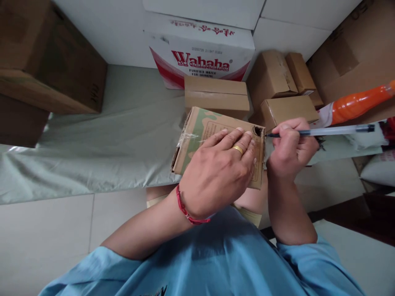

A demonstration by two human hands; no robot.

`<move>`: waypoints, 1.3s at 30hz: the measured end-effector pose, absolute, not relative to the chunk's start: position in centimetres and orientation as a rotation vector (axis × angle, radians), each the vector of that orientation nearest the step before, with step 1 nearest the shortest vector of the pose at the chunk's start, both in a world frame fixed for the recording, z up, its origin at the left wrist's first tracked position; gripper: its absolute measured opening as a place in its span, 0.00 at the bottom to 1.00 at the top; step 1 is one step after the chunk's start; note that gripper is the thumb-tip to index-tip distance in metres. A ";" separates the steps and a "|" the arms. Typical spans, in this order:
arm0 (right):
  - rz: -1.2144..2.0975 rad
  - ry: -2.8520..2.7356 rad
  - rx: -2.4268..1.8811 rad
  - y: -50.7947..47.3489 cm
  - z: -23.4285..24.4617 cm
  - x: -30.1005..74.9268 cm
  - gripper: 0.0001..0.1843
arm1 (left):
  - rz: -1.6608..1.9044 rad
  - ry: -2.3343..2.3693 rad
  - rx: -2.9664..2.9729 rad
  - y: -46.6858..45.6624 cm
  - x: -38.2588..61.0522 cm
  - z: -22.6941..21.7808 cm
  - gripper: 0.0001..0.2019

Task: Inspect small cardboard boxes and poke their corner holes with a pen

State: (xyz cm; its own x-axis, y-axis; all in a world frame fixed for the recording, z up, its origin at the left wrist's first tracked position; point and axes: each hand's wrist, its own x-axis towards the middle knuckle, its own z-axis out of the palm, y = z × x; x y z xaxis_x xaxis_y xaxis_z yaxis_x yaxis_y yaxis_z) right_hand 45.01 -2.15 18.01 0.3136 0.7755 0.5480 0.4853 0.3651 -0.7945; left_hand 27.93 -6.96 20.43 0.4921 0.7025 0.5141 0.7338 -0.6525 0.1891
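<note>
A small printed cardboard box (pixel 197 131), taped at its left end, rests on my lap in the middle of the view. My left hand (pixel 220 172), with a gold ring and a red string bracelet, lies flat on top of it and holds it down. My right hand (pixel 291 148) grips a clear-barrelled pen (pixel 327 131) held level, its dark tip touching the box's upper right corner next to a small hole there.
A white Wahaha water carton (pixel 200 53) stands behind, with a flat brown box (pixel 216 96) before it and several small brown boxes (pixel 277 88) to the right. Large brown cartons (pixel 49 61) sit far left. An orange packet (pixel 358 102) lies right. Grey plastic sheeting (pixel 92 152) covers the floor.
</note>
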 end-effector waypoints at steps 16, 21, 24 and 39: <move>0.300 -1.450 -1.198 -2.0 17.6 46.2 0.14 | -0.863 -1.316 -2.677 -7.0 28.0 20.5 0.18; 0.274 -1.319 -1.206 -3.1 17.0 47.8 0.11 | -0.844 -1.327 -2.693 -7.1 27.9 20.6 0.18; 0.175 -1.448 -1.366 -2.8 14.7 50.5 0.11 | -0.819 -1.322 -2.711 -7.1 27.8 20.8 0.19; 0.248 -1.978 -2.286 0.2 2.3 58.4 0.29 | -0.815 -1.344 -2.734 -7.0 27.9 21.0 0.18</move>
State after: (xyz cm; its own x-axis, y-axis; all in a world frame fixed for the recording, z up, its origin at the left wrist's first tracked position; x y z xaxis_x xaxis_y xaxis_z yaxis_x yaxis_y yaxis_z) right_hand 58.36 0.15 2.26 0.1386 0.9890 -0.0524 0.9712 -0.1461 -0.1880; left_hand 27.86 -7.03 20.99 0.5031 0.7420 0.4431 0.7360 -0.6366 0.2304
